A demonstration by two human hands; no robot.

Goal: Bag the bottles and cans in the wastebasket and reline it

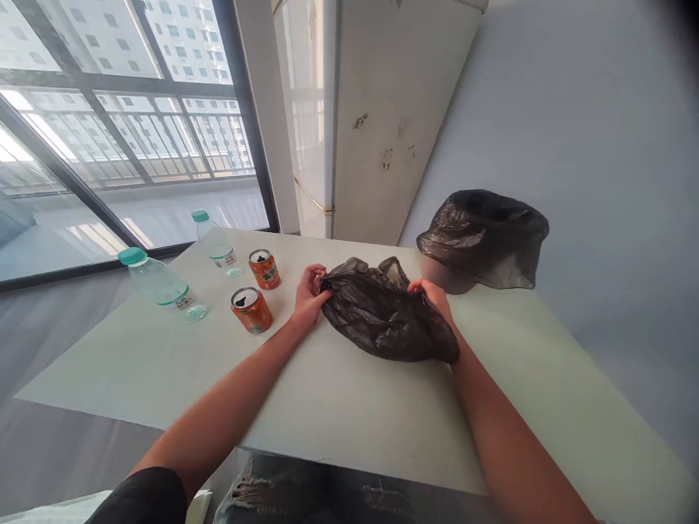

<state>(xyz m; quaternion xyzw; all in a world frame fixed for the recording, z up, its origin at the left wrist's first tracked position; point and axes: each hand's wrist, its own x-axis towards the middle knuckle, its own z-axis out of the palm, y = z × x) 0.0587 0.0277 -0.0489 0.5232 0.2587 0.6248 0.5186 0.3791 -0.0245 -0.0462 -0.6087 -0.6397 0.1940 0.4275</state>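
A crumpled black plastic bag [390,320] is held just above the middle of the white table. My left hand [311,297] pinches its left edge between thumb and fingers. On the other side, my right hand [434,295] grips the bag's upper rim, and part of the plastic hangs over that wrist. Left of the bag stand two orange drink cans, the nearer can [252,311] and the farther can [265,269]. Whether anything lies inside the bag is hidden by its folds.
Two clear plastic bottles with green caps, a nearer bottle [161,284] and a farther bottle [215,240], stand at the table's left. A bin [451,275] lined with a black bag [483,233] stands at the back right by the wall. A white refrigerator [387,94] rises behind the table [338,407].
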